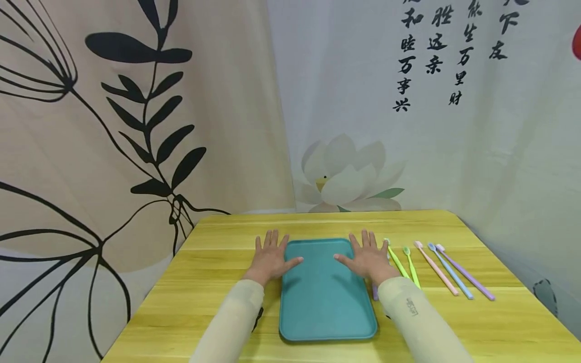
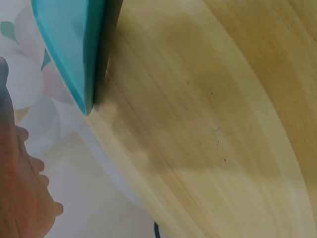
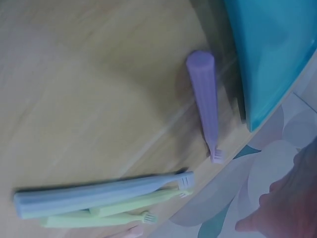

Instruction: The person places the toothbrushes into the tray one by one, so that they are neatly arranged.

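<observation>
Currently I see the left hand (image 1: 269, 260) and right hand (image 1: 371, 260) spread wide, holding nothing, near either side of the teal tray (image 1: 324, 302), left of the toothbrushes (image 1: 438, 269).

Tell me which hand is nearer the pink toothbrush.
Right. The right hand is at the tray's right edge, left of the pink toothbrush; the left hand is farther off, at the tray's left edge.
</observation>
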A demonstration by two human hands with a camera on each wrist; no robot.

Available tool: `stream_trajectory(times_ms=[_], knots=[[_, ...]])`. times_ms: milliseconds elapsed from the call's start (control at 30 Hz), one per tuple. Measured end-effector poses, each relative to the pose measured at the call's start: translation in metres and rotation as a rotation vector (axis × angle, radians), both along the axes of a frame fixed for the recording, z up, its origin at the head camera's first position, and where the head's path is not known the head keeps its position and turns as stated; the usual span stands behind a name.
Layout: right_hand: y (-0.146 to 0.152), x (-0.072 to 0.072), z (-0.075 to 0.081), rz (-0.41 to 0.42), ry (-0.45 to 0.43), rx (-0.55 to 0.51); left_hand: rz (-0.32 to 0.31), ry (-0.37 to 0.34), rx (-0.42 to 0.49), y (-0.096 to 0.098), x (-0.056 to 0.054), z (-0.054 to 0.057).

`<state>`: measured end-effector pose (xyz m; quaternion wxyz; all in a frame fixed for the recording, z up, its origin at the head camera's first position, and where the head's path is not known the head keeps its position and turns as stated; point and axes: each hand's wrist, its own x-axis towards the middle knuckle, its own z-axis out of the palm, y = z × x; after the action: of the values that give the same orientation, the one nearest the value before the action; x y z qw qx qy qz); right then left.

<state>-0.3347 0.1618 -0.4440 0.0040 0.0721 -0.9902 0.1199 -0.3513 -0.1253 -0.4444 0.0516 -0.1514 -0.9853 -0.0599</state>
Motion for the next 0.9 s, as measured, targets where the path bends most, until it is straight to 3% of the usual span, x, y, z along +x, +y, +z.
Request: stream_trajectory(times_ms=[233,467,900], knots=[[0.008,-0.003,0.003,0.004,0.012,-0.032,0.004,0.003,-0.022,-0.006,-0.003,0.005],[0.014,-0.002,0.017,0.016,0.031,-0.047,0.028,-0.007,-0.04,-0.012,-0.004,0.015],[0.033,-0.001,0.038,0.039,0.052,-0.101,0.049,-0.057,0.062,-0.021,-0.003,0.027]])
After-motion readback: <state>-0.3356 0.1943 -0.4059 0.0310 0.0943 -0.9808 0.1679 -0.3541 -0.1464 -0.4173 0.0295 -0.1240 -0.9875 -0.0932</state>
